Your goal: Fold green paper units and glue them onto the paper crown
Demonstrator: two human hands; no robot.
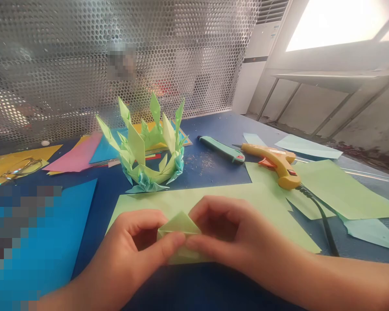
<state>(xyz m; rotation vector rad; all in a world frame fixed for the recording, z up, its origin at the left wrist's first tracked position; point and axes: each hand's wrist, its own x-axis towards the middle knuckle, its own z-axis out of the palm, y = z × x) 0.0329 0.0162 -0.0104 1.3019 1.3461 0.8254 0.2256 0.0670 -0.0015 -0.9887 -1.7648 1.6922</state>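
Between both hands is a small folded piece of light green paper (182, 223), its pointed tip facing away from me. My left hand (139, 242) pinches its left side, thumb on the near face and fingers behind. On the other side my right hand (228, 231) grips it the same way, the two thumb tips almost meeting. Below the hands lies a large light green sheet (142, 199). Just beyond stands a paper crown (152, 172) of green folded spikes, with blue-green folded pieces around its base. The fingertips behind the folded paper are partly hidden.
A yellow glue gun (274, 157) with a black cord (324, 224) lies at right, beside a green utility knife (222, 150). Green sheets (353, 190) are scattered there. Pink paper (74, 155), eyeglasses (19, 169) and a blue sheet (74, 224) lie left. A perforated metal panel (84, 56) rises behind.
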